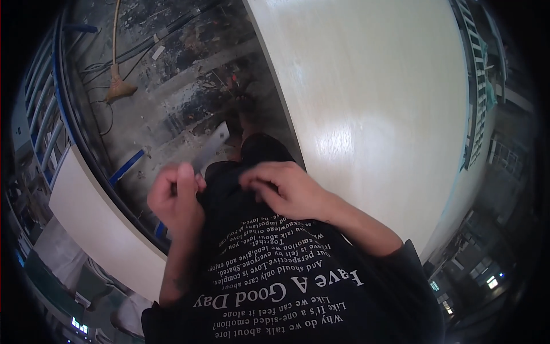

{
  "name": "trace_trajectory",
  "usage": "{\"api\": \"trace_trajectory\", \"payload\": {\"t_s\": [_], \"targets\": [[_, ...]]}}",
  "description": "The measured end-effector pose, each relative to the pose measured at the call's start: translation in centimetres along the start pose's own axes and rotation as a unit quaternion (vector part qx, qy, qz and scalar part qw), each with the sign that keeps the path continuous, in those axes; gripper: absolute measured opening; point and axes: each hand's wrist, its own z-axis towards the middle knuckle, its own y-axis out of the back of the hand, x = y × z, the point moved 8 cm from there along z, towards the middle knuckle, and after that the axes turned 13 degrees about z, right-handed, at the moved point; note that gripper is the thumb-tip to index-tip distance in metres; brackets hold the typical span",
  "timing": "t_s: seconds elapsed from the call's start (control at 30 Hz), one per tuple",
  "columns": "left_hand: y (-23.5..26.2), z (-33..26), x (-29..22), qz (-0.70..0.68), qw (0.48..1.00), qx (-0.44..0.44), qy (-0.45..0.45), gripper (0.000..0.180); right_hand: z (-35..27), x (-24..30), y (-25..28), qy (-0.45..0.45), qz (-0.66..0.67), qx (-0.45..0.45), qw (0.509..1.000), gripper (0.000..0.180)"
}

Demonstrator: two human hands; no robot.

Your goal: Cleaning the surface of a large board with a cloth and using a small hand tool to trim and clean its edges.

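Observation:
My left hand [176,195] is closed in front of my body, thumb on top. From it a flat silvery metal strip [216,141] with a small hole near its far end slants up and to the right, blurred by motion. What the fist covers of the strip is hidden. My right hand [291,186] hovers in front of my dark shirt, its fingers loosely bent and the thumb apart from them; nothing shows in it. Close by on the right lies a large, pale, glossy panel [366,114], which neither hand touches.
A straw broom [120,86] stands at the far left on a stained floor [172,106] with cables. On the left, a dark rail with blue brackets [127,166] runs beside another pale panel [97,200]. Slatted racks [474,86] line the right panel's far side.

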Motion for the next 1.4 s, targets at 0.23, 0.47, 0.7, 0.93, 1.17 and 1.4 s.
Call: {"api": "trace_trajectory", "payload": {"t_s": [0.23,0.47,0.7,0.93,1.17,1.4], "targets": [[-9.8,6.9,-0.5,0.119,0.981,0.125,-0.085,0.03,1.0,4.7,12.3,0.028,-0.022,-0.273,0.961,0.059],[-16.0,10.0,-0.4,0.125,0.967,0.195,-0.107,0.03,4.5,2.6,18.0,-0.04,-0.153,-0.239,0.958,0.03],[-15.1,10.1,0.2,0.219,0.954,0.184,-0.091,0.035,6.1,4.7,17.3,-0.05,-0.327,-0.247,0.911,0.034],[-15.1,10.0,1.0,0.227,0.957,0.167,-0.064,0.036,6.2,4.5,16.8,-0.06,-0.367,-0.239,0.897,0.036],[-15.1,9.7,0.6,0.221,0.959,0.172,-0.03,0.034,6.3,4.6,17.0,-0.07,-0.372,-0.231,0.896,0.04],[-15.4,9.7,1.6,0.197,0.964,0.176,-0.002,0.035,6.3,4.5,17.0,-0.083,-0.373,-0.231,0.895,0.041]]}}
